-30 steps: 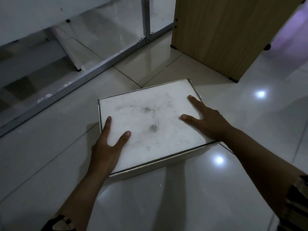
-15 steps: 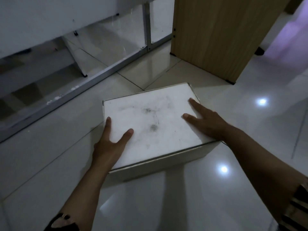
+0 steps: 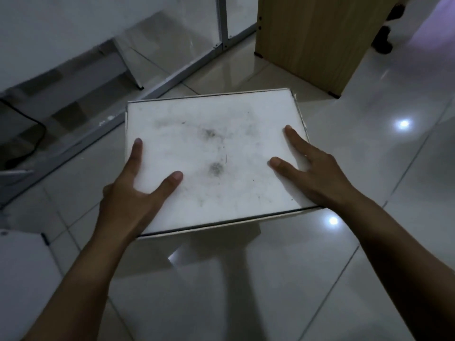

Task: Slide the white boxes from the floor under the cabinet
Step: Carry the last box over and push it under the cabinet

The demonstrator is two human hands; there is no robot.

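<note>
A flat white box (image 3: 221, 143) with grey smudges on its lid is in the middle of the view, above the glossy tiled floor (image 3: 246, 279). My left hand (image 3: 130, 198) grips its near left corner, with thumb and forefinger spread on the lid. At the near right corner my right hand (image 3: 317, 178) grips the same way. The other fingers of both hands are hidden past the box's sides. A white cabinet (image 3: 61, 28) stands at the upper left, with a dark gap beneath it.
A wooden panel (image 3: 320, 33) stands at the upper right, just beyond the box. A metal floor rail (image 3: 172, 77) runs diagonally below the white cabinet. A black cable (image 3: 37, 134) lies at the left. Another white box (image 3: 19, 279) shows at the lower left edge.
The box has come nearer and higher in view, and its front wall no longer shows. Both hands keep their hold. A second white box has come into view at the lower left.
</note>
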